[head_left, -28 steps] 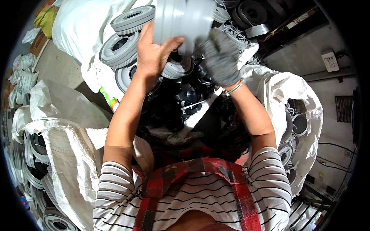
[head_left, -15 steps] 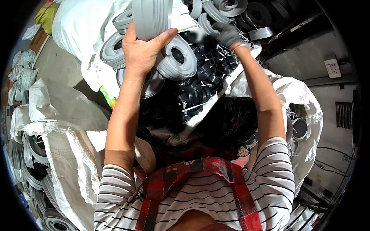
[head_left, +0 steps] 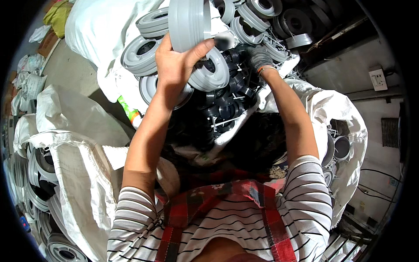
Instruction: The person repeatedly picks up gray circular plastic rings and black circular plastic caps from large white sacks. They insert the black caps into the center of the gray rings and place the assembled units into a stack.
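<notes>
My bare left hand grips a large grey ribbed plastic ring, its thumb along the near edge, and holds it up on its side. Just behind the fingers and wrist lie more grey plastic rings with round central holes. In a dark glove, my right hand is down at the heap of small black plastic rings and thin white plastic sprues. Its fingers are partly hidden and dark, so whether they hold anything does not show.
Large white woven sacks stand at both sides with grey parts inside. A white sack bulges at the far left. More grey rings pile up at the back. A wall socket is at the right.
My gloved right hand has come nearer, from beside the grey rings at the back down to the black parts. My left hand still holds the grey ring, shifted slightly right in view.
</notes>
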Demonstrator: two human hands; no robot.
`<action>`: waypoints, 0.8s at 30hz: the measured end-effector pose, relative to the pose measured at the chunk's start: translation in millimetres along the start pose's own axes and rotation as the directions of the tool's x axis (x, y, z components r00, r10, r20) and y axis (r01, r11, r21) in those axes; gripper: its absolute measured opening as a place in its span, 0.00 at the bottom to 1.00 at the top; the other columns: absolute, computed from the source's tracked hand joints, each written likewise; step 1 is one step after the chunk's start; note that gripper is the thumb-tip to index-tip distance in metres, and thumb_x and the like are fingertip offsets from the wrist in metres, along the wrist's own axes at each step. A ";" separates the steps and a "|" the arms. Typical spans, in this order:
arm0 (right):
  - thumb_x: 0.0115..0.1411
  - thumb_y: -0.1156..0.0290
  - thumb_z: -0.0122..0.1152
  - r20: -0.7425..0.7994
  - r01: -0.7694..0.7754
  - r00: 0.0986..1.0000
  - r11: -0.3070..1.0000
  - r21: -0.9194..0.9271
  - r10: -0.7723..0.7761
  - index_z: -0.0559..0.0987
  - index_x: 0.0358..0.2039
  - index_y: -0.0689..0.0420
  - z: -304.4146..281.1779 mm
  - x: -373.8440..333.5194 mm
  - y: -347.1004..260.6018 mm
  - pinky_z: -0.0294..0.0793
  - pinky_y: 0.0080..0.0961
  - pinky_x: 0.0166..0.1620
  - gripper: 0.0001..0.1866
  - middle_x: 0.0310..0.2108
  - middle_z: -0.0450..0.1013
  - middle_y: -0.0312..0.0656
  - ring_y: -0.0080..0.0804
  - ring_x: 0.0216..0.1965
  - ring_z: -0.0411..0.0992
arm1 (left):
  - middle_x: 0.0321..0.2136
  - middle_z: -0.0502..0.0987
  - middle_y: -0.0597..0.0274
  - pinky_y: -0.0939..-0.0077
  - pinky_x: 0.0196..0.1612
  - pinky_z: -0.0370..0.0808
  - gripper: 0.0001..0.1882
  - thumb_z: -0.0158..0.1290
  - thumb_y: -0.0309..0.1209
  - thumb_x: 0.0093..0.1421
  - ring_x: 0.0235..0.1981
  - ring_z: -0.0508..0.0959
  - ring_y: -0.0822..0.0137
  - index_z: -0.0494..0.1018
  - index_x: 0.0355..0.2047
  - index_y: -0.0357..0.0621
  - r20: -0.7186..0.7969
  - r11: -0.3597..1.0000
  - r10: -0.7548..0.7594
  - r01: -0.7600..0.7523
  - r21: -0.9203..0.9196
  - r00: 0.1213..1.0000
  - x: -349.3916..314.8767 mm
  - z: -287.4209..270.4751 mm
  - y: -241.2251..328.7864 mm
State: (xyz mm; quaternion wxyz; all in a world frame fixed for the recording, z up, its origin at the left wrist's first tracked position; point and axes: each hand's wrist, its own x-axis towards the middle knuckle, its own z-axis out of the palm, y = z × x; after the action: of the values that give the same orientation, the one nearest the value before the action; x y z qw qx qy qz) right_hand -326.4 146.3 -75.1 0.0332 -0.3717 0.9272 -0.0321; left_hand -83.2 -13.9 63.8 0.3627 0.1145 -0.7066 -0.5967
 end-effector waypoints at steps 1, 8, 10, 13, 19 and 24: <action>0.51 0.65 0.55 -0.058 -0.071 0.995 0.992 0.104 0.077 0.77 0.43 0.50 -10.9 -5.5 -3.9 0.68 0.40 0.49 0.17 0.43 0.71 0.54 0.49 0.46 0.69 | 0.28 0.77 0.64 0.80 0.35 0.72 0.20 0.65 0.37 0.47 0.29 0.75 0.74 0.73 0.35 0.38 -0.015 0.998 -0.031 0.030 -0.047 0.999 -0.7 -0.1 -0.1; 0.44 0.63 0.68 -0.451 0.360 0.892 0.652 0.668 -0.031 0.78 0.31 0.56 -116.5 -67.3 -94.9 0.70 0.32 0.44 0.15 0.35 0.74 0.46 0.41 0.43 0.70 | 0.32 0.74 0.61 0.80 0.41 0.70 0.16 0.58 0.34 0.55 0.35 0.73 0.73 0.70 0.38 0.35 0.149 0.855 -0.207 0.253 -0.452 0.967 -10.2 4.6 -12.5; 0.43 0.67 0.69 -0.667 0.633 0.709 0.626 0.456 -0.231 0.77 0.27 0.57 -117.4 -78.0 -106.7 0.71 0.32 0.42 0.12 0.31 0.74 0.43 0.41 0.41 0.71 | 0.36 0.74 0.58 0.77 0.43 0.70 0.17 0.54 0.33 0.58 0.37 0.73 0.72 0.69 0.43 0.33 0.248 0.929 -0.013 0.104 -0.355 0.969 -13.1 0.8 -5.5; 0.43 0.66 0.68 -0.590 0.528 0.787 0.693 0.490 -0.183 0.75 0.24 0.57 -107.8 -88.7 -118.4 0.71 0.33 0.43 0.12 0.30 0.73 0.46 0.41 0.40 0.71 | 0.38 0.74 0.57 0.76 0.43 0.70 0.20 0.52 0.35 0.58 0.38 0.73 0.70 0.67 0.46 0.32 0.309 0.971 0.113 -0.039 -0.237 0.944 -25.3 -4.1 -0.8; 0.39 0.59 0.67 -0.509 0.524 0.808 0.755 0.394 -0.296 0.67 0.50 0.58 -117.7 -84.1 -123.2 0.67 0.36 0.51 0.36 0.46 0.66 0.52 0.49 0.48 0.66 | 0.37 0.74 0.58 0.76 0.42 0.70 0.24 0.55 0.37 0.55 0.38 0.74 0.70 0.67 0.47 0.32 0.333 0.776 -0.359 0.477 -0.413 0.872 -26.4 -7.0 -10.8; 0.39 0.61 0.66 -0.377 0.536 0.831 0.770 0.345 -0.410 0.66 0.53 0.58 -114.0 -93.1 -107.2 0.65 0.39 0.53 0.38 0.48 0.64 0.56 0.52 0.50 0.63 | 0.36 0.75 0.58 0.76 0.41 0.72 0.28 0.58 0.41 0.52 0.36 0.75 0.69 0.68 0.46 0.32 0.386 0.811 -0.394 0.513 -0.282 0.834 -23.3 -7.6 -13.4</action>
State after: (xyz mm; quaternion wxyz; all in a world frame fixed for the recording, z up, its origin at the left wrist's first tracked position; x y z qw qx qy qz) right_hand -195.3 137.3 51.0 -0.0248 -0.5694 0.7655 -0.2986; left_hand -65.4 -9.4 42.8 0.1075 0.1158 -0.5785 -0.8002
